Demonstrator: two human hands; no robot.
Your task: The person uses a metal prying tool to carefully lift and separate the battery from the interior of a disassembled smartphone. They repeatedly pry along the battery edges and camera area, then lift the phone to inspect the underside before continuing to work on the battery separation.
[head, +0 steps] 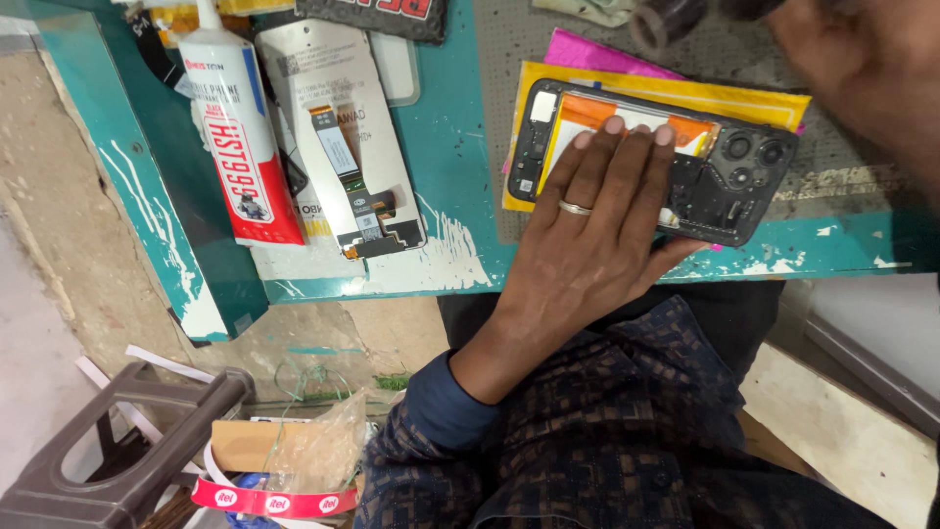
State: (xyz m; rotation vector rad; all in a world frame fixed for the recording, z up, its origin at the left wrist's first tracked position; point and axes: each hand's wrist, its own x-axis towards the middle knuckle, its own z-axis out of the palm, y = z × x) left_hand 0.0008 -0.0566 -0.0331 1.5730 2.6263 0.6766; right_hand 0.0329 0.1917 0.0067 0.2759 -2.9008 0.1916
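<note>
An opened black phone [746, 168] with its back cover off lies on a yellow sheet [685, 96] over a pink sheet [587, 51] on a grey mat [504, 69]. Its orange and white battery [587, 110] shows. My left hand [587, 235], with a ring on one finger, lies flat over the phone's middle, fingertips on the battery and thumb hooked at the near edge. My right hand [862, 54] is blurred at the top right, close to the camera. It seems to hold a dark round object [666, 20].
On the teal table [450, 127], to the left, lie a white and red glue tube [240, 127] and a phone screen part with a flex cable [343, 147]. Below stand a brown plastic stool [127, 441], a red and white tape roll [264, 500] and a plastic bag [313, 451].
</note>
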